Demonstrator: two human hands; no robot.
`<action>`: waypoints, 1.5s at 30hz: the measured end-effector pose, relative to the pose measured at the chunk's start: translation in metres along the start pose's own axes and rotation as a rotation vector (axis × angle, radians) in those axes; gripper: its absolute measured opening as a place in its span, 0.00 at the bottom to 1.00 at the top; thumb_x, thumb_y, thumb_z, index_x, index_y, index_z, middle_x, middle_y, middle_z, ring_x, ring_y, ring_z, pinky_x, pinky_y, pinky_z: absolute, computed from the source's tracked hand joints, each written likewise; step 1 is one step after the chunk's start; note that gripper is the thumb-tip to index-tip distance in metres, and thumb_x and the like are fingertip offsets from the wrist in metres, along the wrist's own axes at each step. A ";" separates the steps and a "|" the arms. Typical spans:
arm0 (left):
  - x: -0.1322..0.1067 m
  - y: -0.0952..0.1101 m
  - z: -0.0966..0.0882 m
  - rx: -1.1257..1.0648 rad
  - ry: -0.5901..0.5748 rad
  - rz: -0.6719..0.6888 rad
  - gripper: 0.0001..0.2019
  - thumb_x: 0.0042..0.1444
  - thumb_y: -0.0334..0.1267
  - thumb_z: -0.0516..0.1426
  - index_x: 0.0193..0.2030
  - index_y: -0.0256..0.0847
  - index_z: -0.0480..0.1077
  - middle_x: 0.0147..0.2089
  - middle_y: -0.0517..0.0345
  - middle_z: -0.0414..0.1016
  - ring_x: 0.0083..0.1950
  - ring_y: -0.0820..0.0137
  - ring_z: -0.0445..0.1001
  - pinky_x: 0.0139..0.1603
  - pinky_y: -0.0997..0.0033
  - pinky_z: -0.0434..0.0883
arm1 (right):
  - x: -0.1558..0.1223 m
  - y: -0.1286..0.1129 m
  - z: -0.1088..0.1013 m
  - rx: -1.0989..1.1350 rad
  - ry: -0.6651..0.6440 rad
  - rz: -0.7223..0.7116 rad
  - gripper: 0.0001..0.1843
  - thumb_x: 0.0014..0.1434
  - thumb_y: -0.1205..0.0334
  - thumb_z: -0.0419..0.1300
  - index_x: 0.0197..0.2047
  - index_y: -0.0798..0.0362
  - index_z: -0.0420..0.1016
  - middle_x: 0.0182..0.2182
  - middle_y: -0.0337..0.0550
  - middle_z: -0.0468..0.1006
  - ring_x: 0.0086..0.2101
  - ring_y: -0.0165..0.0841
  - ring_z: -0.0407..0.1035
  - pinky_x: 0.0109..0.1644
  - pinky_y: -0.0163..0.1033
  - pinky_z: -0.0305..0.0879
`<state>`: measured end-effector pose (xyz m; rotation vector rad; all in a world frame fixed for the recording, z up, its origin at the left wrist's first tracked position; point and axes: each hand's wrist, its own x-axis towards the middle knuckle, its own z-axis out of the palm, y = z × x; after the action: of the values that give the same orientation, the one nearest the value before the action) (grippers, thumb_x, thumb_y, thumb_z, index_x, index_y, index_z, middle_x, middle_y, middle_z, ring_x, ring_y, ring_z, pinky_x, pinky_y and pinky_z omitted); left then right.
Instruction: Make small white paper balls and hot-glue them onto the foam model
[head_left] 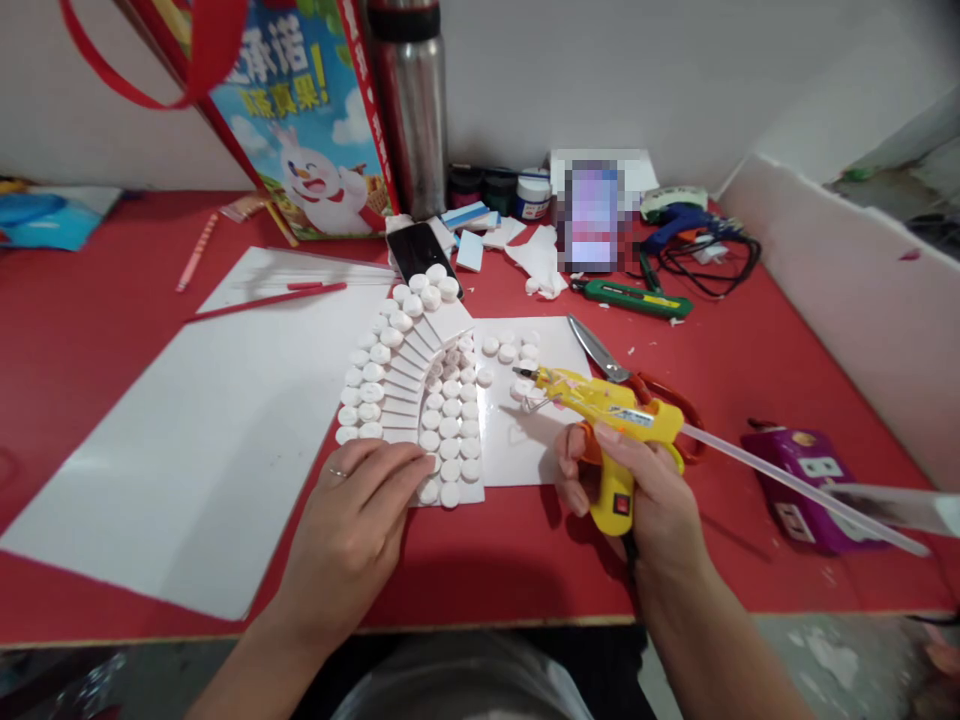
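A white foam model [420, 390] shaped like a curved stair, edged with several small white discs, lies on the red table [97, 310]. My left hand [360, 510] rests flat on its near corner, fingers stretched out, a ring on one finger. My right hand [637, 490] grips a yellow glue gun [615, 420] by its handle. The nozzle points left, just right of the model, over a small white sheet [525, 440] with a few loose discs. A clear glue stick [802, 490] juts from the gun's back toward the right.
A large white board [187, 440] lies left. Scissors [607, 360] sit behind the gun. A black phone [416, 250], steel flask [412, 110], paint jars [495, 190], green cutter [637, 298], a blue glue gun with cable [690, 235] and a colourful bag [300, 120] line the back. A purple box [802, 480] sits right.
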<state>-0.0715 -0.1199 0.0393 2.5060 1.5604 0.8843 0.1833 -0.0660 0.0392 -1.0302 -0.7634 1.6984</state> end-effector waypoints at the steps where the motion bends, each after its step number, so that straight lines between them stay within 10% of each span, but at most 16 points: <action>1: 0.001 -0.001 0.000 0.004 -0.011 0.009 0.15 0.62 0.17 0.56 0.52 0.31 0.75 0.50 0.44 0.80 0.50 0.59 0.69 0.51 0.55 0.72 | 0.000 0.000 0.000 0.000 -0.006 0.005 0.14 0.62 0.55 0.63 0.29 0.56 0.78 0.24 0.42 0.75 0.17 0.28 0.66 0.23 0.35 0.60; 45: 0.012 -0.016 -0.024 -0.097 0.020 0.039 0.17 0.61 0.18 0.57 0.52 0.38 0.76 0.49 0.48 0.80 0.50 0.61 0.73 0.50 0.56 0.75 | 0.000 0.001 -0.003 0.014 0.007 0.011 0.14 0.62 0.55 0.63 0.30 0.56 0.78 0.24 0.42 0.74 0.18 0.29 0.67 0.22 0.35 0.59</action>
<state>-0.0923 -0.1076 0.0589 2.4757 1.4425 0.9686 0.1858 -0.0658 0.0371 -1.0327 -0.7417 1.7063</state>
